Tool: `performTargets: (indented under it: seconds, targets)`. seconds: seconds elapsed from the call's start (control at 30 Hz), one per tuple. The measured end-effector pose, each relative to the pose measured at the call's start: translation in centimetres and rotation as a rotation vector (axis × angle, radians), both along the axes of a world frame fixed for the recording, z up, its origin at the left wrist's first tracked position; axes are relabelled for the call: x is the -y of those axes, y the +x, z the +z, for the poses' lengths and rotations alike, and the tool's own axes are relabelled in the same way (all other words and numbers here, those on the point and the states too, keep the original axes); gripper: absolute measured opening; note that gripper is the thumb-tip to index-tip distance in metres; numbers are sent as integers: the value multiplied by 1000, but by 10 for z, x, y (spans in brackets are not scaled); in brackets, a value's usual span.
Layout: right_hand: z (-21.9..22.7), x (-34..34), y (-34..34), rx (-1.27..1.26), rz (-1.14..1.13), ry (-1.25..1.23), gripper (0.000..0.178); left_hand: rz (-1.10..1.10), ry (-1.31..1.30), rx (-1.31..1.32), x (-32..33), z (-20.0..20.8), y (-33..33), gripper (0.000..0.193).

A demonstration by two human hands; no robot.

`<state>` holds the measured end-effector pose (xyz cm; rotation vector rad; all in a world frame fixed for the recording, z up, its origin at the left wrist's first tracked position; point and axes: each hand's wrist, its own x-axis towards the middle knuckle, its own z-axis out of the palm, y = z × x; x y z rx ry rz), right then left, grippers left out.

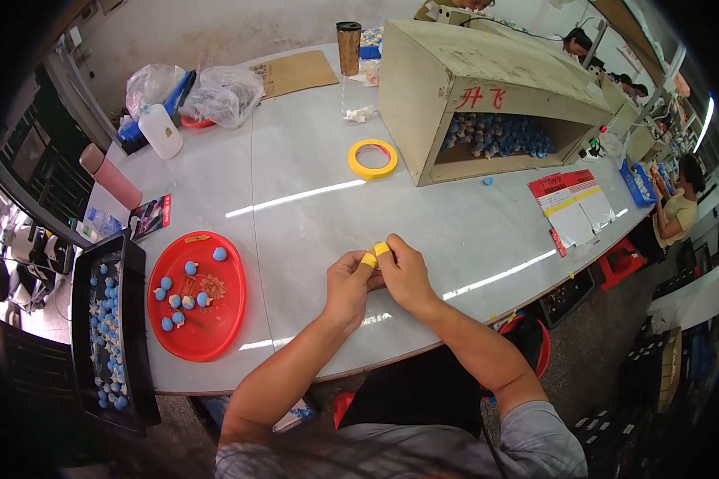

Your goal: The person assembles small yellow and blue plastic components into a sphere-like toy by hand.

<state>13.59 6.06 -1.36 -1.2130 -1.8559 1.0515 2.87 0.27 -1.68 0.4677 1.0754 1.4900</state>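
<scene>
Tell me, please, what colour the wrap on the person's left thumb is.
The wrap is yellow, showing best in the head view.

Grey tabletop (pixel 299 259), round red tray (pixel 196 342), yellow tape roll (pixel 355 162), flat cardboard (pixel 302 73), pink bottle (pixel 112 177)

My feed is bright over the glossy pale-grey bench (pixel 311 172), where long white streaks of glare cut across the surface. I see a glowing white tube light (pixel 704 124) at upper right; at left, a washed-out white opening (pixel 49 315) looks overexposed. Shadow fills the inside of the cream-painted, open-fronted box (pixel 487 60). The bare-handed left grip (pixel 346 286) and right grip (pixel 408 275) read fairly crisp, while distant detail softens. My fisheye bends straight edges, fading to black corners.
</scene>
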Motion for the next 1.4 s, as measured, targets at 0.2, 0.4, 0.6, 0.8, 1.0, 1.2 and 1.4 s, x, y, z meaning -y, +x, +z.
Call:
performTargets:
  seconds: [0.2, 0.4, 0.6, 0.8, 1.0, 1.2, 1.4]
  targets:
    - [1, 3, -1, -54, -13, -10, 22, 31, 12, -18, 0, -1, 4, 15]
    - [6, 5, 1, -74, -13, -40, 22, 29, 3, -49, -1, -4, 4, 15]
    - [3, 5, 0, -92, -22, -6, 23, 38, 9, -48, -1, -4, 5, 14]
    - [-4, 3, -3, -69, -29, 41, 23, 41, 7, -49, 1, -1, 4, 15]
    - [-7, 1, 3, -129, -37, 18, 20, 43, -2, -38, -3, -3, 8, 14]
    - [-7, 2, 0, -153, -35, -11, 19, 34, -10, -49, -2, -1, 6, 14]
    - [-5, 4, 0, -158, -33, 9, 19, 34, 5, -42, -1, -1, 6, 14]
